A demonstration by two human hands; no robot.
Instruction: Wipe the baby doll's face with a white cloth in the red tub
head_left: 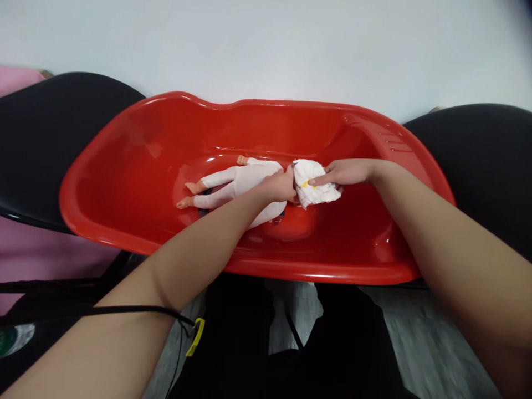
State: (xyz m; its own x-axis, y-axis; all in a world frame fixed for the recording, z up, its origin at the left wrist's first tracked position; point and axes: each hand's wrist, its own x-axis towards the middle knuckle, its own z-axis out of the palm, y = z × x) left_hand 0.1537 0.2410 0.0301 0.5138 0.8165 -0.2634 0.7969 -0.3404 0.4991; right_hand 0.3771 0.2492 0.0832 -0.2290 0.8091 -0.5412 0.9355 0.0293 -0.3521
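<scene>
Left hand (279, 187) grips doll (241, 183); right hand (344, 173) presses cloth (313, 184) — red tub (124, 166).

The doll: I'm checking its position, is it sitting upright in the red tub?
No, the doll lies flat along the bottom of the red tub, legs stretched toward the left end.

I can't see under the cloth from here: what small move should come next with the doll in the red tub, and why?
Probably draw the white cloth a short way sideways across the doll. The right hand presses the folded cloth down at the doll's upper end, the left hand grips the doll beside it, and the doll lies flat in the red tub.
</scene>
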